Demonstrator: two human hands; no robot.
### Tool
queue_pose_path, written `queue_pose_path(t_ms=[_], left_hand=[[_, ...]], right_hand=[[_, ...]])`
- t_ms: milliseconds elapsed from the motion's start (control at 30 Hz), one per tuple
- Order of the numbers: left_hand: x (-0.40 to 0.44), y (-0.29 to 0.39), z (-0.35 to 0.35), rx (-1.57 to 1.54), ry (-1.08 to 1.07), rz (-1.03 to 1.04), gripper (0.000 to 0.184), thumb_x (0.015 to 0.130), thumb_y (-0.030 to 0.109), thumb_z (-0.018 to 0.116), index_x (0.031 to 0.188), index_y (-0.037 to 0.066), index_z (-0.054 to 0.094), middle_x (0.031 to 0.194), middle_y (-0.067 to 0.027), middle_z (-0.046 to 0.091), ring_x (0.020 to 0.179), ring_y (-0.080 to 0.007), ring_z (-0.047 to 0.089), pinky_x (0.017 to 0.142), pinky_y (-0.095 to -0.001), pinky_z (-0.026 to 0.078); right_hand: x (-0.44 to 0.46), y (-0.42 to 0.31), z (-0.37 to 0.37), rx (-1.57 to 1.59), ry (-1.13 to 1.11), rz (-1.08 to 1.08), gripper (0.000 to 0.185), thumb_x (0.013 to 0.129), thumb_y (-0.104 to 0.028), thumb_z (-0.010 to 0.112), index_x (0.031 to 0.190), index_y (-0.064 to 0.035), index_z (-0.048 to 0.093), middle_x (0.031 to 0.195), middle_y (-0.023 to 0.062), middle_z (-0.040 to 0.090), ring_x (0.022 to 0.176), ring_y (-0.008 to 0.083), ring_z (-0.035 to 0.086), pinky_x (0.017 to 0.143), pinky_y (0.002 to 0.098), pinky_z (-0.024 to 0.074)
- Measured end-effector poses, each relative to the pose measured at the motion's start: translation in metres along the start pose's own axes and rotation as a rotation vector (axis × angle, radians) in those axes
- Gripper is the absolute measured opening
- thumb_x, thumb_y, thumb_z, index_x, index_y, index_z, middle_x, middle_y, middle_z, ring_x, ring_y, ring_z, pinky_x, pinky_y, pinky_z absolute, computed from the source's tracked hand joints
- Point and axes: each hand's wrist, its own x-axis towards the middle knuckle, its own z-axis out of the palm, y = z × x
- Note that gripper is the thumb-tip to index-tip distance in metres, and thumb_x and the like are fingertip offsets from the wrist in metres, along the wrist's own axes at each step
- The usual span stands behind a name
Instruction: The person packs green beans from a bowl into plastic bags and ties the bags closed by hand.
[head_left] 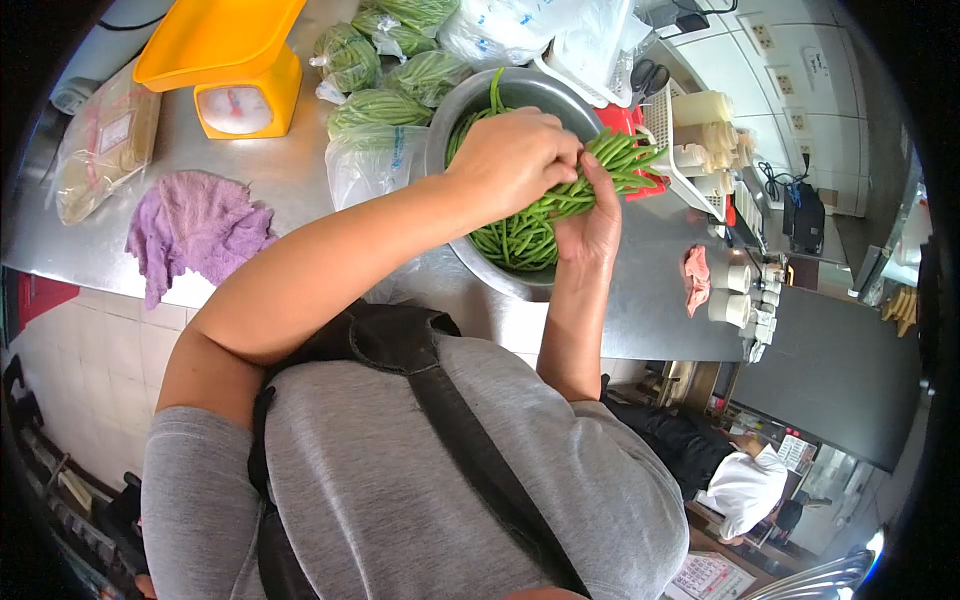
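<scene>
A bunch of green beans (620,160) lies in my right hand (592,215), its thumb pressed across them. My left hand (515,160) is above the bowl, back upward, with curled fingers meeting the near end of the bunch. What its fingertips pinch, if anything, is hidden. Below both hands, a large metal bowl (472,92) holds many more loose green beans (515,243). One bean pokes up past the bowl's far rim. Bagged green vegetables (375,110) lie beside the bowl, along with a clear plastic bag (370,170).
On the metal counter are a yellow scale (250,95), a purple cloth (200,228) and a brown package (105,150). Scissors (650,78), a white basket (690,185) with containers and a pink cloth (696,280) are on the right. A person in white (745,490) stands behind.
</scene>
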Motion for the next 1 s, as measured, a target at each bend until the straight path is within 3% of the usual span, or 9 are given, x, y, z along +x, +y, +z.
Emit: queue_pose_path(t_ms=[67,200,300,500,567,633,733,800,1000], left_hand=[[-0.002,0.006,-0.01,0.058,-0.138,0.011,0.012,0.085,0.017,0.07,0.086,0.005,0.07,0.092,-0.0063,0.069,0.086,-0.0149,0.065,0.074,-0.0287,0.049],[0.016,-0.001,-0.022,-0.742,0.014,-0.291,0.024,0.095,0.024,0.061,0.1,0.002,0.07,0.103,-0.0015,0.068,0.095,-0.0084,0.058,0.085,-0.0258,0.047],[0.018,-0.005,-0.032,-1.202,-0.003,-0.491,0.049,0.096,0.043,0.055,0.13,0.008,0.055,0.122,-0.0084,0.06,0.103,-0.0194,0.057,0.094,-0.0337,0.045],[-0.019,-0.01,-0.047,-1.801,-0.365,-0.565,0.076,0.096,0.063,0.037,0.143,0.003,0.04,0.135,-0.0194,0.051,0.121,-0.0314,0.053,0.104,-0.0422,0.042],[-0.035,-0.014,-0.055,-1.833,-0.366,-0.552,0.079,0.096,0.064,0.032,0.143,0.001,0.038,0.137,-0.0213,0.05,0.125,-0.034,0.05,0.105,-0.0436,0.042],[-0.053,-0.012,-0.066,-1.825,-0.337,-0.579,0.078,0.096,0.064,0.033,0.143,0.001,0.04,0.135,-0.0215,0.051,0.123,-0.0339,0.052,0.104,-0.0433,0.043],[-0.074,-0.011,-0.078,-1.733,-0.217,-0.703,0.071,0.098,0.06,0.036,0.127,-0.002,0.054,0.123,-0.0206,0.06,0.113,-0.032,0.059,0.1,-0.0417,0.047],[-0.083,-0.006,-0.084,-1.648,-0.155,-0.77,0.063,0.098,0.054,0.042,0.112,-0.003,0.063,0.11,-0.0175,0.065,0.103,-0.029,0.063,0.096,-0.0383,0.049],[-0.107,0.019,-0.097,-1.332,0.103,-0.748,0.047,0.098,0.043,0.051,0.111,-0.001,0.062,0.106,-0.0135,0.066,0.096,-0.0221,0.064,0.086,-0.0336,0.053]], right_hand=[[0.005,-0.007,-0.006,0.046,0.007,0.002,0.018,0.085,-0.004,0.064,0.103,-0.0007,0.062,0.094,0.0103,0.066,0.087,0.0217,0.064,0.08,0.0343,0.0547],[-0.016,-0.028,0.015,0.218,-0.141,0.107,0.031,0.086,-0.005,0.062,0.115,-0.0013,0.053,0.092,0.0102,0.063,0.086,0.026,0.064,0.075,0.041,0.0573],[-0.046,-0.028,0.031,0.169,-0.453,0.321,0.042,0.087,-0.01,0.065,0.125,-0.0029,0.05,0.096,0.0059,0.056,0.093,0.0225,0.058,0.085,0.0417,0.0527],[-0.085,0.024,0.051,0.293,-0.643,0.794,0.055,0.084,-0.018,0.068,0.132,-0.0051,0.043,0.097,0.0062,0.053,0.093,0.0308,0.059,0.086,0.0485,0.0528],[-0.089,0.044,0.047,0.385,-0.663,0.847,0.052,0.085,-0.018,0.066,0.13,-0.0034,0.045,0.1,0.0093,0.056,0.092,0.0341,0.064,0.089,0.0515,0.0534],[-0.087,0.056,0.039,0.423,-0.748,0.908,0.065,0.084,-0.022,0.068,0.139,-0.003,0.04,0.115,0.0131,0.057,0.103,0.0368,0.061,0.098,0.057,0.0465],[-0.088,0.058,0.039,0.319,-0.76,1.006,0.077,0.082,-0.026,0.071,0.144,-0.0006,0.033,0.128,0.0174,0.054,0.111,0.0401,0.059,0.1,0.0619,0.042],[-0.091,0.062,0.04,0.313,-0.767,1.048,0.079,0.081,-0.027,0.072,0.144,0.0007,0.033,0.128,0.0174,0.054,0.11,0.0397,0.06,0.1,0.062,0.0419],[-0.093,0.072,0.042,0.241,-0.872,1.029,0.089,0.073,-0.033,0.077,0.143,0.0017,0.035,0.126,0.0197,0.056,0.104,0.0394,0.062,0.096,0.0588,0.0463]])
